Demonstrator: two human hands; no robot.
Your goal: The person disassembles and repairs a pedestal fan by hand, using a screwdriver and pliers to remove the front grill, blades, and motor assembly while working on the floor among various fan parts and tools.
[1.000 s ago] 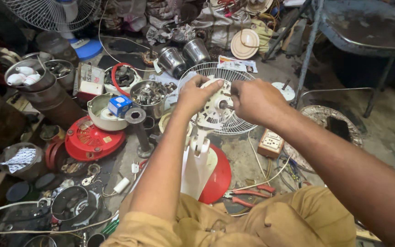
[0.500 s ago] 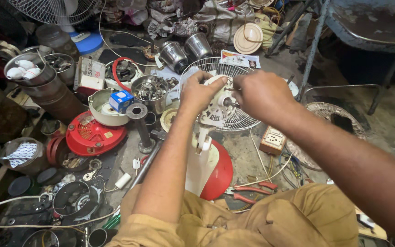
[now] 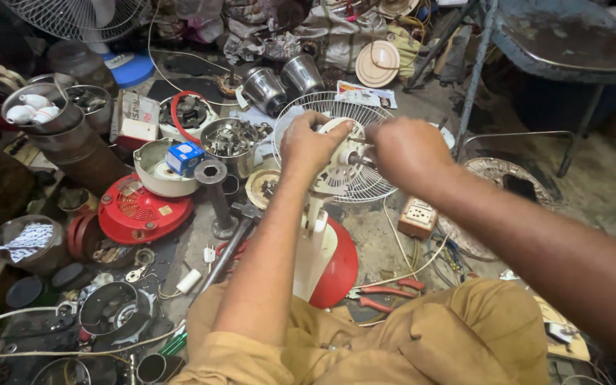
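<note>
A table fan stands between my knees, with a white neck [image 3: 315, 246] on a red round base [image 3: 340, 267]. Its white wire rear guard [image 3: 361, 185] faces me, with the white motor housing [image 3: 336, 167] in front of it. My left hand [image 3: 311, 142] grips the upper left of the housing. My right hand [image 3: 408, 153] is closed at the housing's right side by the shaft; what its fingers pinch is hidden.
Red-handled pliers [image 3: 383, 296] lie by my right knee. A switch box [image 3: 418, 216] with cables sits right of the fan. To the left are a red motor cover [image 3: 140, 214], a metal bowl of parts [image 3: 229, 142] and tins. A blue chair [image 3: 565, 43] stands behind.
Both hands stay on the fan head with small shifts of the fingers. The view has drifted slightly, so the fan sits a little higher in the frame.
</note>
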